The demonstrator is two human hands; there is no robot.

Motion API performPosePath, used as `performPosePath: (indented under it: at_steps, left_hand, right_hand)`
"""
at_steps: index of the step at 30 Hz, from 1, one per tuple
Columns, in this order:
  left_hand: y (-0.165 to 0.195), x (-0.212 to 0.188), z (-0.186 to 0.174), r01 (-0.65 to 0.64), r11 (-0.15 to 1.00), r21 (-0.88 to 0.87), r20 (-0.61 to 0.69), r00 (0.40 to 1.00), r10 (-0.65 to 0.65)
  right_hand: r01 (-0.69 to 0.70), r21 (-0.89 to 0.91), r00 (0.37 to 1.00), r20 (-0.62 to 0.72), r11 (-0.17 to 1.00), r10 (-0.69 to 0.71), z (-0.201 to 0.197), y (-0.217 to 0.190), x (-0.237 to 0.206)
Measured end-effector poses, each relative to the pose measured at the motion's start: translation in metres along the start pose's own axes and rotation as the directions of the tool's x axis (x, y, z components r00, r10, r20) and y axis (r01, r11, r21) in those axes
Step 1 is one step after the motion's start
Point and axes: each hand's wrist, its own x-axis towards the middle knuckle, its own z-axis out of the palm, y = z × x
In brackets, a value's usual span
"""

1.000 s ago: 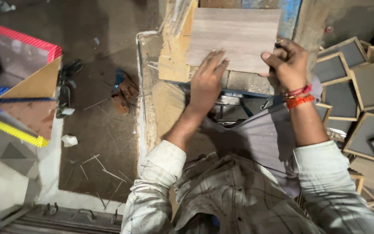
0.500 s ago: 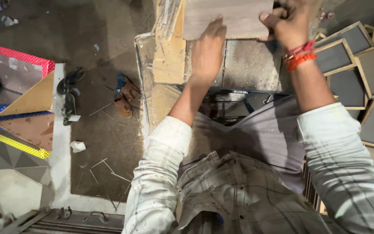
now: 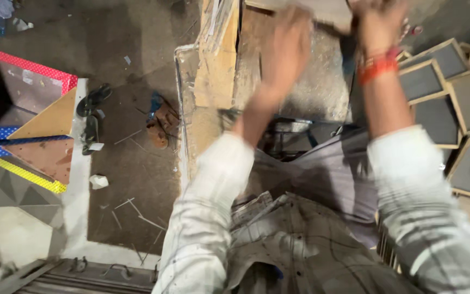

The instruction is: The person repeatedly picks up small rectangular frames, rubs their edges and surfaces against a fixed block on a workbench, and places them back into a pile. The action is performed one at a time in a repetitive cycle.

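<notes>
Both hands are smeared by motion blur. The left hand [image 3: 286, 46] lies over a pale board [image 3: 322, 10] cut off by the top edge. The right hand [image 3: 376, 22] is cropped there too, so its grip cannot be told.

Dusty workbench [image 3: 322, 87] under a pale board [image 3: 322, 10] and wood offcuts [image 3: 218, 54].

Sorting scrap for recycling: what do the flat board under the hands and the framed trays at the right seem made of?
Board: likely laminated wood panel, pale grey matte face; blurred. Framed trays: seemingly raw light wood rims around dull grey panels, unpainted edges showing.
</notes>
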Motion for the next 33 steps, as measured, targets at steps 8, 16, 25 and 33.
performPosePath:
  at_steps: [8, 16, 25, 33]
  left_hand:
    - [0.057, -0.087, -0.001, 0.547, 0.128, -0.828, 0.43, 0.764, -0.481]
    - [0.008, -0.131, -0.064, 0.659, 0.192, -0.727, 0.553, 0.729, -0.404]
    - [-0.004, -0.14, -0.111, -0.054, 0.999, 0.01, 0.274, 0.961, 0.049]
    - [-0.01, -0.134, -0.099, -0.091, 0.989, 0.119, 0.279, 0.959, 0.055]
  right_hand:
    - [-0.239, 0.152, 0.967, -0.056, 0.959, 0.25, -0.06, -0.004, -0.156]
    - [-0.194, -0.269, 0.962, 0.136, 0.943, 0.237, -0.088, -0.052, -0.15]
    - [-0.205, -0.443, 0.869, 0.328, 0.873, 0.37, -0.015, -0.016, -0.154]
    - [-0.179, -0.44, 0.871, 0.346, 0.88, 0.35, 0.023, 0.004, -0.15]
